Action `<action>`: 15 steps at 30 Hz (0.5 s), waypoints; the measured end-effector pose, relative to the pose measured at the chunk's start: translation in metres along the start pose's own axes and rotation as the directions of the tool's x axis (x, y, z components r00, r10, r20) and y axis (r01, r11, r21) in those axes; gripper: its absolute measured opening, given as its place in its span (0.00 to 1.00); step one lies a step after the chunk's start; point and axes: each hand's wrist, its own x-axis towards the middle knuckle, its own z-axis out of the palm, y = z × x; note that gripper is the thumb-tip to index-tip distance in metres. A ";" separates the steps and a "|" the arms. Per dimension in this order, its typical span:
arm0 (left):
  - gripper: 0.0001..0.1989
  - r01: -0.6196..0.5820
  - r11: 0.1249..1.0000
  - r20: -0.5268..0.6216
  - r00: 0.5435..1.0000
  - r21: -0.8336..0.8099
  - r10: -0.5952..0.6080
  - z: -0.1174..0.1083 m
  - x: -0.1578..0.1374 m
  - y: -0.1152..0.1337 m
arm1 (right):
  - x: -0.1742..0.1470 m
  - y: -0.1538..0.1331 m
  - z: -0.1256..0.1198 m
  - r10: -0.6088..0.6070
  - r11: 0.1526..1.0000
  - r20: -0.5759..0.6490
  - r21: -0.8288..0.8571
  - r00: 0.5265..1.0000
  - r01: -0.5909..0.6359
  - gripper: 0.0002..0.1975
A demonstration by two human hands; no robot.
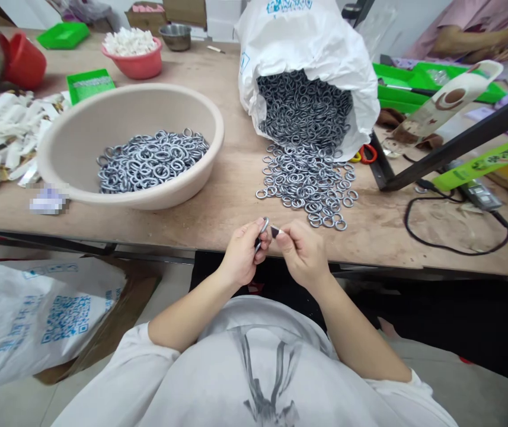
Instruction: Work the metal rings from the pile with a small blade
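Observation:
My left hand (241, 254) is closed around a grey metal ring (265, 223), with the ring's upper curve showing above the thumb. Close beside it, my right hand (304, 252) pinches a small dark blade-like piece (275, 232) whose tip points toward the ring. A narrow gap seems to separate the two. Just beyond my hands, many loose grey rings (309, 178) spill from a white sack (307, 41) lying on its side. To the left stands a large beige basin (76, 118) with a heap of similar rings (151, 163) in it.
White plastic pieces (9, 127) cover the table's far left, near a red bowl (140, 66) and a green tray (89, 86). A black metal frame (458, 142) and cable (456, 252) occupy the right. Another person's arm (476, 41) is at the back right.

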 end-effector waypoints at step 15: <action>0.22 -0.196 0.969 0.126 0.976 0.149 0.178 -0.004 -0.020 0.015 | 0.026 0.035 -0.001 0.238 0.966 -0.091 -0.079 0.967 -0.245 0.25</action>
